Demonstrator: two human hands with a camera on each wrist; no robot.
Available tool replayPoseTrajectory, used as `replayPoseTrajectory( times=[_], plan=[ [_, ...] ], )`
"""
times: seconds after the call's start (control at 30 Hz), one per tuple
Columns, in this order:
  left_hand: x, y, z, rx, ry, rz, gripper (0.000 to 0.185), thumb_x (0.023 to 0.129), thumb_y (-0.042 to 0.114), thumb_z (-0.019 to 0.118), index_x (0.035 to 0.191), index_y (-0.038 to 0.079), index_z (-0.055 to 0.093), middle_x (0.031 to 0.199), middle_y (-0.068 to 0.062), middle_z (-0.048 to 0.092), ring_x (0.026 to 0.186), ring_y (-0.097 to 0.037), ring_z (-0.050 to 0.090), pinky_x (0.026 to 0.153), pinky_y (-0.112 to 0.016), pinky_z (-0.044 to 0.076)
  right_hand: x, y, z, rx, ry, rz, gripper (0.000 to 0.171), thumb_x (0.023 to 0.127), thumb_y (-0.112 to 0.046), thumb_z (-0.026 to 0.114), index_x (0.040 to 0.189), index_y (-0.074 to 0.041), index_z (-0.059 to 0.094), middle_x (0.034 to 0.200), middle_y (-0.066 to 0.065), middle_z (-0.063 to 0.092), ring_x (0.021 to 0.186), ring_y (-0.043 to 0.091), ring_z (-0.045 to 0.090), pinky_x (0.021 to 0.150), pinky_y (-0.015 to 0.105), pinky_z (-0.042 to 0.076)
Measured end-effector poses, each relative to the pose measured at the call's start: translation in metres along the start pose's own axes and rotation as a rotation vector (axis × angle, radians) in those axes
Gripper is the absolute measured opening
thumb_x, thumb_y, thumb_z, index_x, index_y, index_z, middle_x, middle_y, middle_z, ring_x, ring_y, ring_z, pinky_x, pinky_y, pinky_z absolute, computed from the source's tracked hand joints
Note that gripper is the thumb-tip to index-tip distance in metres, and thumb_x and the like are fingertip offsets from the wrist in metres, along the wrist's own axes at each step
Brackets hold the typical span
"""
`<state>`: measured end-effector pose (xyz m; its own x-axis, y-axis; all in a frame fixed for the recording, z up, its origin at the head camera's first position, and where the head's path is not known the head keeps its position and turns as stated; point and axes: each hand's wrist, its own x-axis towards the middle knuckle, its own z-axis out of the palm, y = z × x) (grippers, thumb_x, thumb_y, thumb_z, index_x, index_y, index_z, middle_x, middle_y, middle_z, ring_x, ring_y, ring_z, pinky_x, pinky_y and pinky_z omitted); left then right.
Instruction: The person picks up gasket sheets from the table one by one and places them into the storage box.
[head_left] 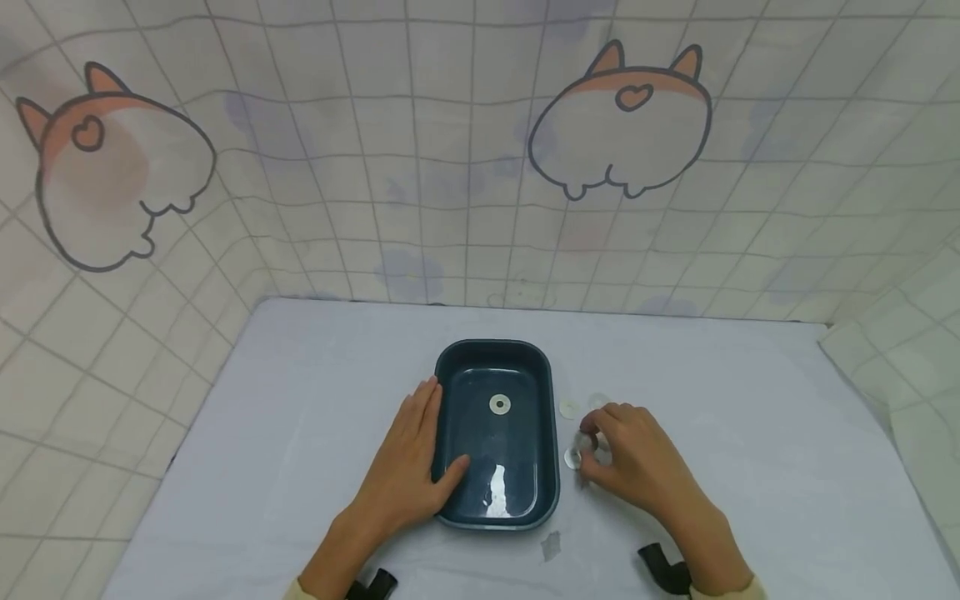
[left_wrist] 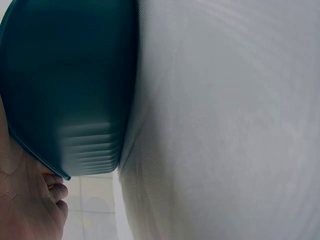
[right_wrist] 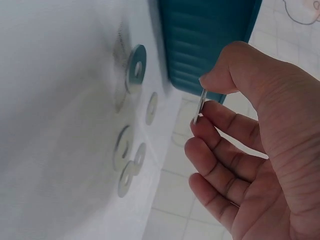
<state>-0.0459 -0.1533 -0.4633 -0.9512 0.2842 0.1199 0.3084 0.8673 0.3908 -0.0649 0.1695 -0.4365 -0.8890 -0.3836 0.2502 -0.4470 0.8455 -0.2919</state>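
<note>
A dark teal rectangular tray point(head_left: 472, 425) rests on the white-covered table. My left hand point(head_left: 401, 479) lies along its left side, fingers straight against the outer wall and thumb over the rim. One flat metal washer point(head_left: 492, 406) lies on the tray floor. Just right of the tray, my right hand point(head_left: 641, 458) pinches a thin washer point(right_wrist: 200, 106) between thumb and fingertips, seen edge-on and held above the table. Below it, several loose washers point(right_wrist: 134, 80) are on the cloth, some overlapping. From the left wrist view only the tray's outer wall point(left_wrist: 70, 85) shows.
A small grey diamond-shaped patch point(head_left: 551, 546) is on the cloth near the tray's front right corner. Curtains with a grid and cartoon animals point(head_left: 465, 167) hang behind the table and at both sides. Black straps point(head_left: 663, 571) sit at the wrists.
</note>
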Motion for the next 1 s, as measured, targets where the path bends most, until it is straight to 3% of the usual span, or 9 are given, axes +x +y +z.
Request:
replayPoseTrajectory(
  times=[0.1, 0.2, 0.33, 0.57, 0.83, 1.0],
  plan=[
    [0.0, -0.001, 0.0, 0.001, -0.01, -0.005, 0.098, 0.099, 0.053, 0.062, 0.17, 0.006, 0.013, 0.18, -0.007, 0.013, 0.168, -0.023, 0.014, 0.14, -0.036, 0.005, 0.003, 0.0, -0.001, 0.025, -0.006, -0.008, 0.022, 0.074, -0.011, 0.085, 0.094, -0.013, 0.076, 0.086, -0.003, 0.073, 0.08, 0.011, 0.061, 0.08, 0.038, 0.061],
    [0.0, -0.002, 0.001, -0.001, -0.012, -0.006, 0.098, 0.099, 0.053, 0.061, 0.171, 0.007, 0.012, 0.181, -0.006, 0.012, 0.168, -0.022, 0.014, 0.139, -0.032, 0.002, 0.005, 0.0, -0.002, 0.045, -0.016, -0.006, 0.021, 0.076, -0.012, 0.085, 0.094, -0.013, 0.075, 0.086, -0.004, 0.073, 0.08, 0.009, 0.06, 0.08, 0.038, 0.061],
    [0.0, -0.003, 0.002, 0.006, -0.006, -0.002, 0.098, 0.098, 0.053, 0.061, 0.17, 0.006, 0.014, 0.181, -0.006, 0.012, 0.168, -0.023, 0.014, 0.138, -0.044, 0.016, 0.009, -0.002, -0.003, 0.055, -0.025, 0.001, 0.02, 0.077, -0.014, 0.084, 0.096, -0.013, 0.075, 0.087, -0.004, 0.072, 0.081, 0.01, 0.059, 0.081, 0.038, 0.06],
    [0.0, -0.002, 0.002, 0.006, 0.011, 0.01, 0.097, 0.098, 0.053, 0.062, 0.17, 0.005, 0.017, 0.18, -0.008, 0.014, 0.168, -0.025, 0.016, 0.138, -0.031, 0.003, 0.016, -0.006, -0.007, 0.051, -0.007, -0.027, 0.023, 0.077, -0.014, 0.086, 0.097, -0.011, 0.075, 0.089, -0.002, 0.074, 0.082, 0.012, 0.061, 0.083, 0.039, 0.06],
    [-0.001, -0.002, 0.0, 0.004, -0.007, 0.004, 0.098, 0.098, 0.052, 0.062, 0.17, 0.006, 0.014, 0.18, -0.007, 0.013, 0.168, -0.024, 0.016, 0.137, -0.049, 0.021, 0.024, -0.013, -0.012, 0.038, -0.041, -0.016, 0.023, 0.08, -0.015, 0.085, 0.1, -0.011, 0.076, 0.093, 0.0, 0.075, 0.085, 0.015, 0.064, 0.085, 0.04, 0.062],
    [0.0, -0.002, 0.0, 0.003, 0.009, 0.017, 0.098, 0.098, 0.052, 0.062, 0.17, 0.005, 0.015, 0.18, -0.008, 0.013, 0.168, -0.025, 0.016, 0.137, -0.05, 0.023, 0.028, -0.015, -0.017, 0.043, -0.039, -0.018, 0.022, 0.081, -0.014, 0.084, 0.101, -0.011, 0.076, 0.094, 0.0, 0.076, 0.087, 0.017, 0.065, 0.087, 0.041, 0.062]
  ],
)
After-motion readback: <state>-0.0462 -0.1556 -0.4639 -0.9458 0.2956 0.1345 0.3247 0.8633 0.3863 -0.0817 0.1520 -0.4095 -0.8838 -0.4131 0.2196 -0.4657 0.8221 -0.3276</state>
